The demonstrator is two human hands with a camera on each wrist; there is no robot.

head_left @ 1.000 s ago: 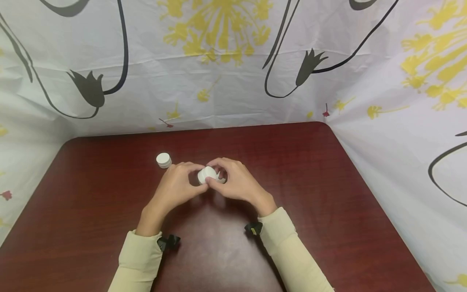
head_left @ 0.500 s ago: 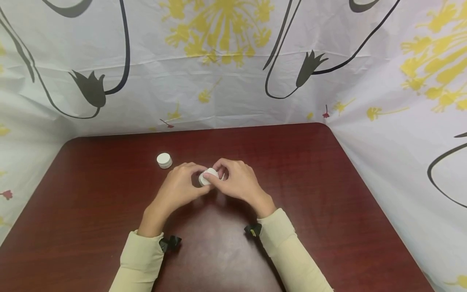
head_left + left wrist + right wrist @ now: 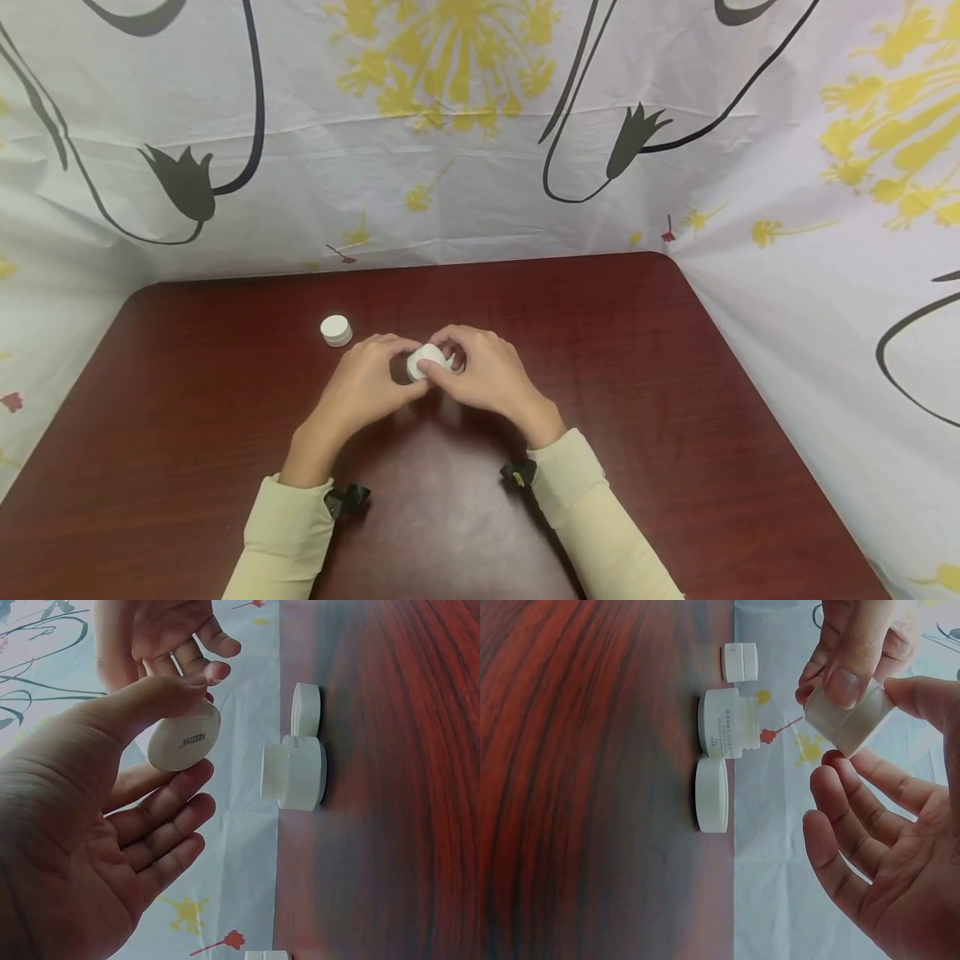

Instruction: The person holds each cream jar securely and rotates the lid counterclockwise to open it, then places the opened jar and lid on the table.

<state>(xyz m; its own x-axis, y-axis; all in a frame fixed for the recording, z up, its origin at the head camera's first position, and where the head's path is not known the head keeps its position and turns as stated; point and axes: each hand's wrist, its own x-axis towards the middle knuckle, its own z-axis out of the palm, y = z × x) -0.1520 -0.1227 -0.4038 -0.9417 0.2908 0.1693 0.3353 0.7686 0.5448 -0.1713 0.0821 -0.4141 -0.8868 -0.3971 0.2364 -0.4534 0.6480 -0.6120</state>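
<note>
left hand [image 3: 367, 375] plus right hand [image 3: 487, 371], both pinching the same little white tub [image 3: 855, 718], lidless jar [image 3: 304, 774] on the table [image 3: 660, 417]

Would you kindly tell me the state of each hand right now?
Left hand: holding a jar, pinched.
Right hand: pinching that same jar.

Small white jar [image 3: 180, 748], tilted, in mid-air

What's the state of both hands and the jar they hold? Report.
Left hand, right hand: both pinching small white jar. Jar raised above table. Open jar, loose lid on table below; nothing apparently blocking.
</note>
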